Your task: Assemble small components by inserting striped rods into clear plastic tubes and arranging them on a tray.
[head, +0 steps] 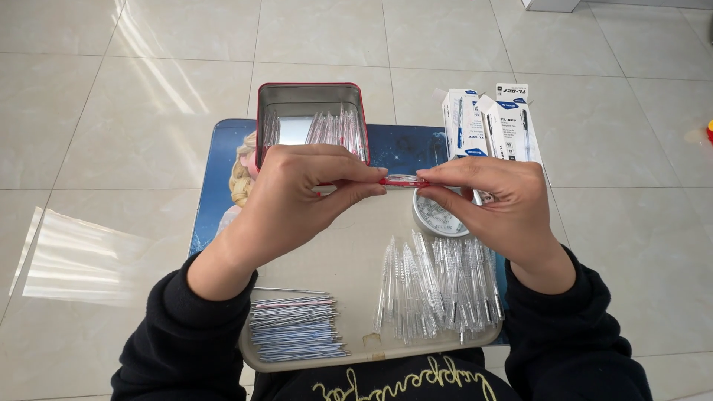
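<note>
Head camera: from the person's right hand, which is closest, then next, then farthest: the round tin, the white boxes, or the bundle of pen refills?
From the right hand:
1. Round tin: tucked just under the hand, on the tray.
2. White boxes: standing just beyond the fingers, at the tray's far right.
3. Bundle of pen refills: near left corner of the tray, across from the hand.

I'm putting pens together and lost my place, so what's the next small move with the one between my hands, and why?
Probably press the two ends together. The left hand and right hand each pinch one end of the clear pen with red trim, held level above the tray, apparently not fully joined.
</note>
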